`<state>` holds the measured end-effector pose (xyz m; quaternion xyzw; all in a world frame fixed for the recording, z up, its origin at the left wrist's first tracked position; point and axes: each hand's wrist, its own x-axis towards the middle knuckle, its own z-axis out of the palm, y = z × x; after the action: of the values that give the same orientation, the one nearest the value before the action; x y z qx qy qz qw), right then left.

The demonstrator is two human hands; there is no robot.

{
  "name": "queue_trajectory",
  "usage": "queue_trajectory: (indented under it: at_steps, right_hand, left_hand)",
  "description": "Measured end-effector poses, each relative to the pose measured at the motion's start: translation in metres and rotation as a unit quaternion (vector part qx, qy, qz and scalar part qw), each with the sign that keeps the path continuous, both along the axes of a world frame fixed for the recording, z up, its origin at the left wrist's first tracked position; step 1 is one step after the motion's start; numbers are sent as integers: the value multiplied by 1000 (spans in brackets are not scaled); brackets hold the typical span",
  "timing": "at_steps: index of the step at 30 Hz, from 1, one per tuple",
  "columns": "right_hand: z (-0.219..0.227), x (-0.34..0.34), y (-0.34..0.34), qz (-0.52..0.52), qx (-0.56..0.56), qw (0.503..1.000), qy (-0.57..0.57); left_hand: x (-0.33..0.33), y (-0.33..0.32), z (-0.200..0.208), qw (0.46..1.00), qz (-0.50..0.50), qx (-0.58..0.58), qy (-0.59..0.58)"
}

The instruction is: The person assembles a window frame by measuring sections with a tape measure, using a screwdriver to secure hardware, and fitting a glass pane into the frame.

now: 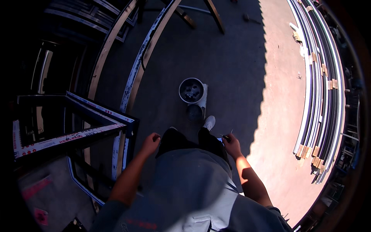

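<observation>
My left hand (pixel 151 143) hangs beside my left thigh, fingers curled in; anything inside it is hidden. The dark corner of a window-like frame (pixel 73 137), covered in printed white film, is the thing nearest to it. By my right thigh my right hand (pixel 232 145) is closed on a thin, dark, pointed piece (pixel 223 136), whose kind I cannot make out. A round metal bowl (pixel 180 91) with dark bits inside stands on the floor ahead of my feet. Closer to me sits a darker round container (pixel 194 112), touching a pale flat base (pixel 205 98).
Long rails of a stand (pixel 135 79) run along the left under the frame. More frames (pixel 79 18) are stacked at far left. Bundled long profiles (pixel 313 83) lie on the sunlit floor at right. A hammer-like tool (pixel 251 18) lies far ahead.
</observation>
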<state>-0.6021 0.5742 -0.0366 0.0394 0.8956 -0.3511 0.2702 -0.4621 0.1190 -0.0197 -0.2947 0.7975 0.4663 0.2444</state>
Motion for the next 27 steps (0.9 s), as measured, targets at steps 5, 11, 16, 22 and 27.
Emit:
queue_trajectory:
  at_steps: [5,11,16,22,27]
  right_hand:
    - [-42,-19,1,31,53,996,-59]
    - [-113,21,-12,-10,73,994,-80]
    - [-144,40,-39,-14,100,993,-55]
    - [-151,30,-67,-49,51,997,-42]
    - [-151,17,-80,-70,19,996,-43]
  left_hand:
    - [-125,32,-40,990,-124,-45,-40]
    - [-223,42,-235,973,-215,-85,-14]
    - [-296,45,-375,938,-320,-128,16]
    - [-335,60,-473,861,-471,-189,5]
    - [-322,60,-530,845,-490,-210,32]
